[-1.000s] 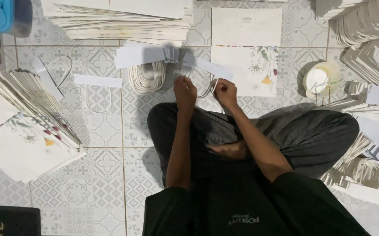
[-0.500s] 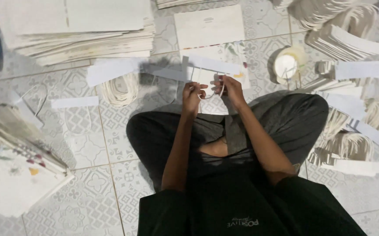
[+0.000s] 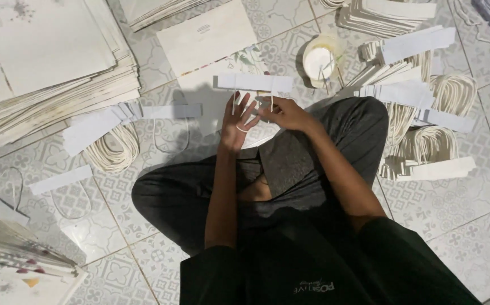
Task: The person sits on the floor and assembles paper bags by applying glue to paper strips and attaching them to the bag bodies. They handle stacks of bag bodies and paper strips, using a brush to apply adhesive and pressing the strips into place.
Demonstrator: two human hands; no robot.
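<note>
Paper stacks (image 3: 47,68) fill the upper left. Your left hand (image 3: 238,121) is spread; your right hand (image 3: 284,113) pinches the paper strip (image 3: 254,83) just above.

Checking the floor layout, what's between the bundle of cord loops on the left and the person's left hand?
In the head view, a white paper strip with a thin cord loop beneath it.

The scene is dim and cool, lit from above and somewhat behind the person, so a soft shadow falls forward over the tiled floor (image 3: 115,265) and the flat paper sheet (image 3: 205,36). The dark trousers (image 3: 200,197) lose nearly all detail. The glue pot (image 3: 319,61) and paper stack (image 3: 41,56) are the brightest spots, slightly washed out. Focus is soft throughout, with mild smearing and bending toward the corners.
</note>
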